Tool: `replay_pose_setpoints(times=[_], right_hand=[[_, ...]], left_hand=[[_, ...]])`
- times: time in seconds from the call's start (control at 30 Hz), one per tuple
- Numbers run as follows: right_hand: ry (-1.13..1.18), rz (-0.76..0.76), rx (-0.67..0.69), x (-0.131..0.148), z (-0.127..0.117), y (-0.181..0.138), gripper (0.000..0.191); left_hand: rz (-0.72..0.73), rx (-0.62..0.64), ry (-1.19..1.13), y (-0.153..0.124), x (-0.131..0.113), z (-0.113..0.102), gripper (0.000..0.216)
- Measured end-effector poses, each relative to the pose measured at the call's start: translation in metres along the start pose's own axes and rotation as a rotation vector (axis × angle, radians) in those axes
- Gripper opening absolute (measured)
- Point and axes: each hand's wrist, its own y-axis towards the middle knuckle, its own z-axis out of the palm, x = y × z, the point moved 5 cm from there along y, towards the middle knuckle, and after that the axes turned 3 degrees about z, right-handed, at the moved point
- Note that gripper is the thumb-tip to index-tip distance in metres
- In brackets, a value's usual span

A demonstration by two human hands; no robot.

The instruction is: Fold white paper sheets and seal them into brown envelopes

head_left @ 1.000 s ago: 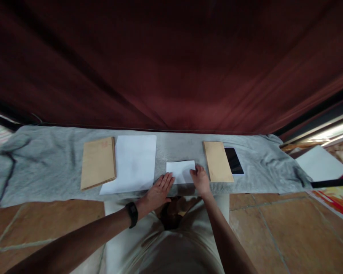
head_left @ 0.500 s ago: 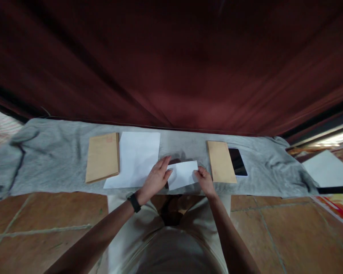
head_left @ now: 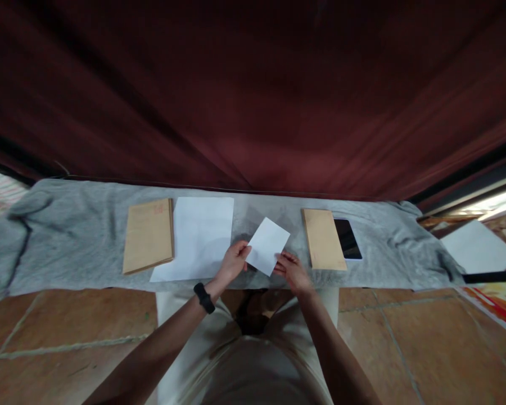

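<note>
A small folded white paper (head_left: 267,244) is lifted off the grey cloth (head_left: 67,247) and tilted on a corner. My left hand (head_left: 233,261), with a black watch on its wrist, pinches the paper's left edge. My right hand (head_left: 290,270) grips its lower right edge with curled fingers. To the left lies a flat white sheet (head_left: 200,236), beside a stack of brown envelopes (head_left: 148,234). On the right lies a second brown envelope stack (head_left: 322,238).
A dark phone (head_left: 347,238) lies right of the right envelope stack. A dark red curtain (head_left: 253,95) hangs behind the cloth. White paper (head_left: 478,247) and a colourful print (head_left: 500,298) lie at far right. Brown floor tiles (head_left: 425,343) surround my legs.
The folded paper lay flat on the cloth under both hands; both hands have since picked it up and turned it onto a corner.
</note>
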Motion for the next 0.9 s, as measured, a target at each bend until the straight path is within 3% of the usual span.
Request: replay_pose_setpoints(times=[0.2, 0.3, 0.53, 0.73, 0.9], right_hand=[[-0.024, 0.008, -0.068, -0.006, 0.002, -0.001, 0.048], [0.004, 0.007, -0.039, -0.002, 0.000, -0.002, 0.046], [0.055, 0.037, -0.127, 0.006, -0.022, -0.011, 0.040], [0.110, 0.222, -0.004, -0.008, -0.021, -0.021, 0.028], [0.009, 0.109, -0.107, -0.015, -0.028, -0.022, 0.037]], left_hand=[[-0.056, 0.059, -0.057, -0.004, 0.008, 0.004, 0.036], [-0.065, 0.115, -0.031, 0.000, 0.009, 0.001, 0.032], [-0.067, 0.269, 0.099, 0.020, -0.004, -0.016, 0.023], [0.136, 0.231, 0.383, 0.050, -0.023, -0.026, 0.026], [0.186, 0.335, 0.484, 0.059, -0.023, -0.013, 0.018]])
